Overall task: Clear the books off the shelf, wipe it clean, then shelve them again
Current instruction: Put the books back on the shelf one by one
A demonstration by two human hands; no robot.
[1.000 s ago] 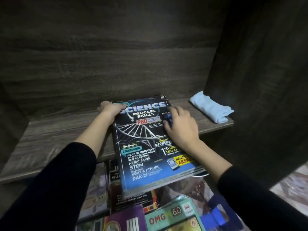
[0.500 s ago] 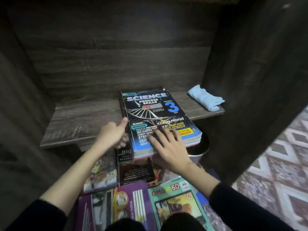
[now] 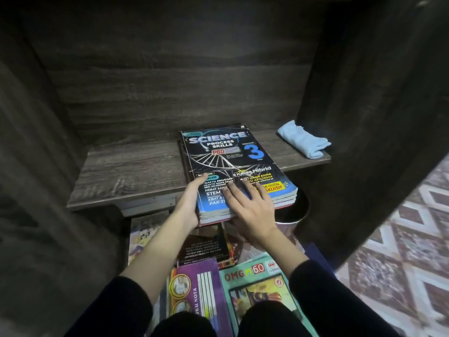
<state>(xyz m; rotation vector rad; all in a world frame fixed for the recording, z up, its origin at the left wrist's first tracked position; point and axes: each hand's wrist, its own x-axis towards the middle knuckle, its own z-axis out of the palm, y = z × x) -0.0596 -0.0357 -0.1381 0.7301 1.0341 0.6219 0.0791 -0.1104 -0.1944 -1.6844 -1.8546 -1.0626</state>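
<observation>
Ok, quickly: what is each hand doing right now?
Left hand: grips the book stack at its near left corner.
Right hand: open, fingers flat on the top cover.

- Home study nook, most likely: dark wood-grain shelf (image 3: pixel 136 171) boxed in by matching panels (image 3: pixel 364 93).
- School science book (image 3: pixel 233 154) in the grip; more workbooks (image 3: pixel 257 288) strewn below it.
- Patterned floor (image 3: pixel 401 251) off to the right of the grip.

Left hand (image 3: pixel 192 205) gripping, right hand (image 3: pixel 250 210) flat, fingers spread
</observation>
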